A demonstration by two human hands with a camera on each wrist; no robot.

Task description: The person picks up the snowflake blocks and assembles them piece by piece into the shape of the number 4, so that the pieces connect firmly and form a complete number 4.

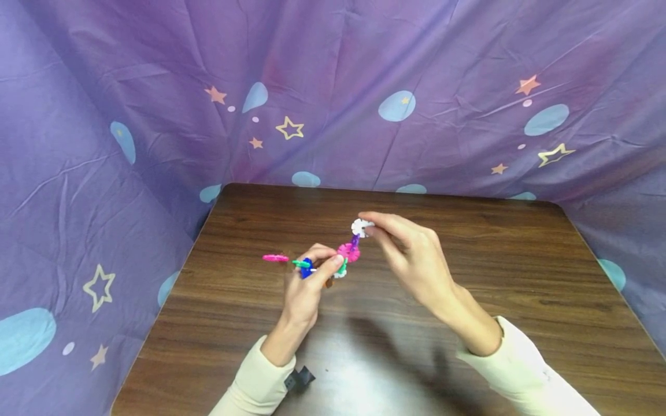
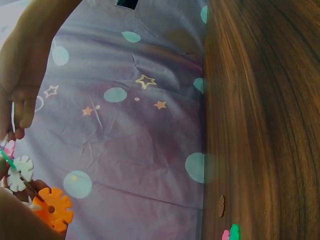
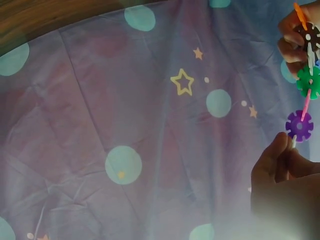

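Backdrop, head view: purple cloth with stars and rounded blue shapes hangs behind the far edge of a dark wood-grain table.
Disc chain, head view: the chain is held above the table, nearer its left edge than its right, between 2 hands.
Left fingers: thumb and fingers of the left hand pinch the chain beside a pink disc; a blue piece shows near the thumb.
Right fingers: thumb and forefinger of the right hand are clamped on a white disc, next to a purple disc.
Orange disc, left wrist view: the orange disc faces the camera beside the left hand; a brown piece and a green piece appear edge-on against the table, their attachment uncertain.
Slotted joints, right wrist view: a green disc, an edge-on pink disc and the purple disc run in line toward the right fingertips.
Handling (judged): probably light, stiff, smooth plastic; joints may twist or pop loose. Best hold: flat faces, close to the joint, with the neighbouring disc braced.
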